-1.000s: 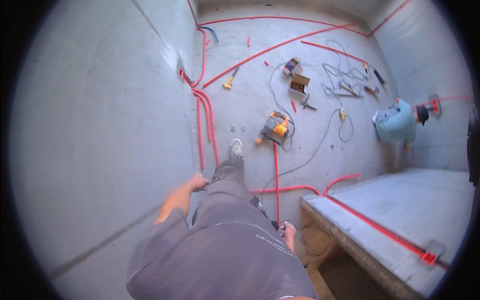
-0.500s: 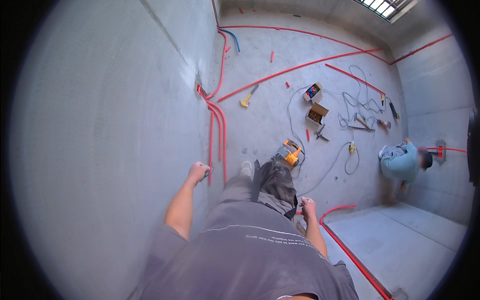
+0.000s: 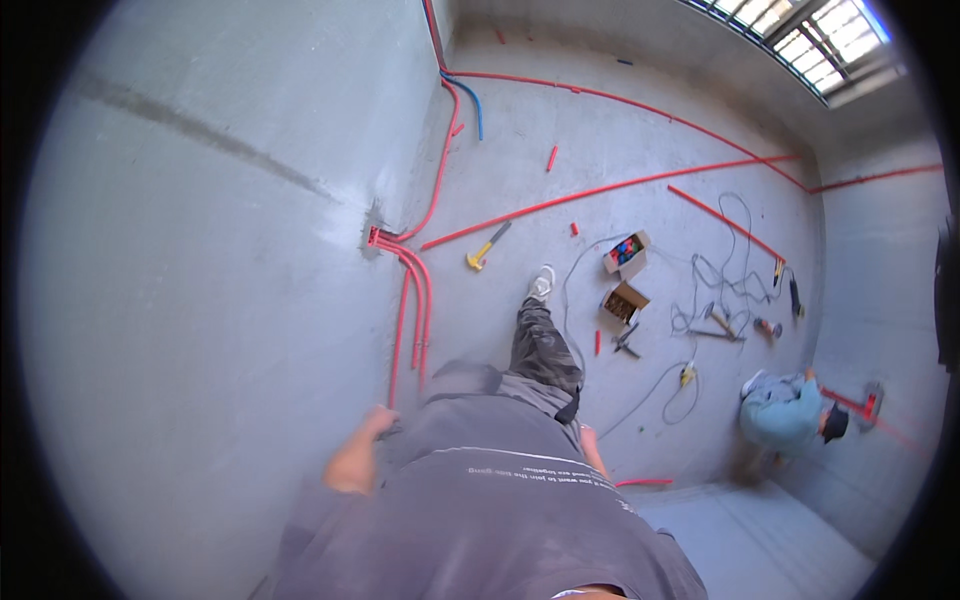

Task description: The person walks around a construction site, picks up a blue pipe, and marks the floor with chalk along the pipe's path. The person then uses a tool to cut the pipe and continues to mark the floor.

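My left hand hangs low beside the left wall, close to the lower ends of red conduit pipes. It is blurred, but its fingers look curled, with something small and dark at them that I cannot make out. At my right side, my right hand is partly hidden by my body, so its fingers do not show clearly. One of my feet, in a white shoe, is stretched forward on the concrete floor. A yellow-headed claw hammer lies ahead and to the left of it.
Two open cardboard boxes, one with colourful pieces, one with small brown pieces, stand ahead to the right. Cables and hand tools lie beyond. A long red pipe crosses the floor. A crouching person is by the right wall.
I have stepped forward, and the hammer and boxes now appear nearer. The yellow power tool by my feet has gone out of sight. Both hands have dropped closer to my body.
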The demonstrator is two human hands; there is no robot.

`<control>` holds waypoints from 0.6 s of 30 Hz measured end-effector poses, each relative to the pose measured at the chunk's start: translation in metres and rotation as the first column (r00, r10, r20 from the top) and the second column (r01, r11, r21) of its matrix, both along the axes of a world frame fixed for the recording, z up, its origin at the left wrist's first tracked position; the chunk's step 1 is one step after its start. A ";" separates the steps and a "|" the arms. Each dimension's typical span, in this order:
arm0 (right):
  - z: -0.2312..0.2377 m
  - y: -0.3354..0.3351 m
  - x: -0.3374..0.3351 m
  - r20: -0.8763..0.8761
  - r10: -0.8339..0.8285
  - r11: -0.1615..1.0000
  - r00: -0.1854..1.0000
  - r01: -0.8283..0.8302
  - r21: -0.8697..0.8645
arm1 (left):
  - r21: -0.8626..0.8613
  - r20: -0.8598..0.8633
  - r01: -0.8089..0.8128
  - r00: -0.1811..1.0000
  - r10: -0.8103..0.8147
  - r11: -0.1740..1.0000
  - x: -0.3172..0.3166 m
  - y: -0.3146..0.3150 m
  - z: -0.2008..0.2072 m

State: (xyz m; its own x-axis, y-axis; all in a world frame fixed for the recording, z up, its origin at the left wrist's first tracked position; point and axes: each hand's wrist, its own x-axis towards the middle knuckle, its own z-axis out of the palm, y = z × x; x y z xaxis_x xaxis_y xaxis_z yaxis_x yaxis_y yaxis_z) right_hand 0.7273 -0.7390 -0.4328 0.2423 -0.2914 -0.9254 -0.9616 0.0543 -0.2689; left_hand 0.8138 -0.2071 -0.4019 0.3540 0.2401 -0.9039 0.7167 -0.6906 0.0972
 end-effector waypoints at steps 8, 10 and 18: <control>0.056 -0.156 0.288 0.082 -0.042 0.997 0.996 0.047 -0.065 | -0.142 0.307 -0.260 0.906 0.292 0.955 0.203 -0.122 0.058; 0.073 -0.187 0.361 0.139 -0.061 0.993 0.988 0.074 -0.091 | -0.183 0.323 -0.311 0.877 0.356 0.933 0.254 -0.143 0.056; 0.073 -0.215 0.574 0.194 0.138 0.982 0.971 -0.108 -0.154 | -0.048 0.152 -0.182 0.970 0.187 0.982 0.414 -0.191 0.036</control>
State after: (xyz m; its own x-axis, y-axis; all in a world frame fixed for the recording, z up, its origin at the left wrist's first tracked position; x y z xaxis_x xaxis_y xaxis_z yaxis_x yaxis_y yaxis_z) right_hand 1.3012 -0.9536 -0.3603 0.4630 -0.3721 -0.8045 -0.8829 -0.1138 -0.4555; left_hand 1.2283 -0.3982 -0.3662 0.4433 0.2848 -0.8499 0.8056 -0.5425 0.2384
